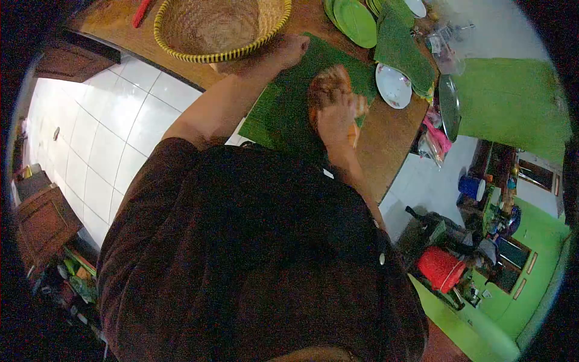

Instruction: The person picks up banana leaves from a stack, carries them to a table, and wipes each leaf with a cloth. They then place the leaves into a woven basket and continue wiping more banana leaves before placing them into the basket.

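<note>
A large green banana leaf (271, 114) lies spread on the wooden table in front of me. My left hand (292, 50) is at its far left edge, fingers curled closed on the leaf, just right of the woven basket. Over the middle right of the leaf, my right hand (338, 117) is closed on a brown and orange patterned cloth (329, 84), which is bunched against the leaf. Motion blurs the cloth and the fingers on it.
The woven basket (222, 57) with a yellow-black rim stands at the far left, near a red-handled object (142, 12). A white bowl (394, 86), more leaf pieces (401, 51) and green plates (354, 24) sit at right. A red bucket (441, 269) stands beyond the table.
</note>
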Available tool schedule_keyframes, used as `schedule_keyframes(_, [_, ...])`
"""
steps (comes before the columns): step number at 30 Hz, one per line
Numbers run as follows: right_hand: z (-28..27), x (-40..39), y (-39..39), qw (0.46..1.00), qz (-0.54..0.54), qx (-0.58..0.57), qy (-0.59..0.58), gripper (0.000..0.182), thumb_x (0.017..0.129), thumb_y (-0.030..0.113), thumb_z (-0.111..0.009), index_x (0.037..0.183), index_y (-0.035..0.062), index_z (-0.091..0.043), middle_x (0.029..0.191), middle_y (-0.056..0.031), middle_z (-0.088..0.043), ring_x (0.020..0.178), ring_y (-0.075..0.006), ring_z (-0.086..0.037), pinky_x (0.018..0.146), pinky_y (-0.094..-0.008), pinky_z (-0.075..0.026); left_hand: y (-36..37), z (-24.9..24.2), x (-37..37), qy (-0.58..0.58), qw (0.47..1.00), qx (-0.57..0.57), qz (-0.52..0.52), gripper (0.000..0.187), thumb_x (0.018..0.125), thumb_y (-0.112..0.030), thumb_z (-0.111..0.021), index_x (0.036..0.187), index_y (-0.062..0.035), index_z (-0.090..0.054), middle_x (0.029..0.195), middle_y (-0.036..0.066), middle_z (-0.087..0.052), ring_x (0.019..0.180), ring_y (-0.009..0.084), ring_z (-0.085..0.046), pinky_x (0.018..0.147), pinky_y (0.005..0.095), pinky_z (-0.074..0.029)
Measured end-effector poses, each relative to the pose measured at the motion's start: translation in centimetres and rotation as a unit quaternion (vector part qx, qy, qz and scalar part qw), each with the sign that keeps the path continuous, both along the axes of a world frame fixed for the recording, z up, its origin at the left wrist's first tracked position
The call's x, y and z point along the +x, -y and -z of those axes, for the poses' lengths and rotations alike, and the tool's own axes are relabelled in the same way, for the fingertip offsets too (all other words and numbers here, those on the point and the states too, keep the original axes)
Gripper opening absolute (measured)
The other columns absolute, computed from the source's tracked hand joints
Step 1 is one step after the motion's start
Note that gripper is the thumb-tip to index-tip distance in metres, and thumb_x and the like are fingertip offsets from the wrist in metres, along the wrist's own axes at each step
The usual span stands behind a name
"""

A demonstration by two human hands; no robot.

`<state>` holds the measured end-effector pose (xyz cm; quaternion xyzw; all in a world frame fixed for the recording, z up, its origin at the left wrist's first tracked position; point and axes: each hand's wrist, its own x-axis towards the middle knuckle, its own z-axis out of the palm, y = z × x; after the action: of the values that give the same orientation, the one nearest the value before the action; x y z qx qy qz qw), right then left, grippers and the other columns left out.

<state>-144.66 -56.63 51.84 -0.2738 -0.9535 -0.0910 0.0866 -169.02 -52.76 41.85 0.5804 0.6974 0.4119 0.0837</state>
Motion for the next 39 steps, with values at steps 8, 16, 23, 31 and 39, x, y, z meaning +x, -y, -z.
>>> schedule_keyframes(8, [0.5,7.0,-0.2,0.994,0.031,-0.106,0.017,0.023,0.080,0.019,-0.059,0.100,0.0096,-0.064,0.111,-0.0188,-0.054,0.107,-0.0380,-0.048,0.094,-0.0545,-0.033,0.6,-0.7,-0.3,-0.040,0.999,-0.007,-0.006,0.008,0.077,-0.014,-0.056,0.075,-0.0065,-0.053,0.069,0.016,-0.055,0.065,0.0319,-0.056,0.060,0.0448,-0.043])
schedule_keyframes(16, [5.5,-2.7,-0.4,0.982,-0.159,-0.059,-0.079,0.025,0.081,0.015,-0.056,0.104,0.0081,-0.062,0.116,-0.0199,-0.051,0.109,-0.0370,-0.047,0.094,-0.0534,-0.033,-1.8,2.4,-1.3,0.043,0.998,-0.033,0.032,0.006,0.076,-0.015,-0.055,0.077,-0.0097,-0.056,0.072,0.016,-0.057,0.070,0.0329,-0.057,0.061,0.0445,-0.043])
schedule_keyframes(23, [1.1,-2.7,2.8,0.936,-0.332,-0.076,-0.088,0.027,0.080,0.016,-0.057,0.106,0.0112,-0.062,0.113,-0.0145,-0.053,0.109,-0.0369,-0.047,0.095,-0.0512,-0.032,0.1,-1.2,-0.3,-0.029,0.996,-0.083,0.005,0.009,0.079,-0.015,-0.052,0.080,-0.0076,-0.057,0.075,0.018,-0.058,0.072,0.0347,-0.058,0.065,0.0461,-0.045])
schedule_keyframes(31, [2.4,-5.0,-0.4,0.962,-0.236,-0.076,-0.113,0.025,0.081,0.018,-0.056,0.105,0.0138,-0.061,0.108,-0.0131,-0.053,0.105,-0.0347,-0.049,0.082,-0.0551,-0.037,1.5,-4.8,0.7,-0.043,0.981,-0.186,-0.019,0.013,0.083,-0.019,-0.052,0.088,-0.0082,-0.058,0.081,0.018,-0.061,0.076,0.0367,-0.060,0.067,0.0472,-0.047])
schedule_keyframes(39, [2.5,0.5,1.2,0.917,-0.382,-0.119,-0.006,0.027,0.079,0.021,-0.057,0.105,0.0138,-0.061,0.102,-0.0127,-0.054,0.102,-0.0324,-0.050,0.078,-0.0507,-0.038,1.1,-5.1,0.3,-0.069,0.968,-0.240,-0.006,0.019,0.078,-0.022,-0.062,0.095,-0.0128,-0.059,0.088,0.014,-0.064,0.085,0.0343,-0.061,0.071,0.0484,-0.048])
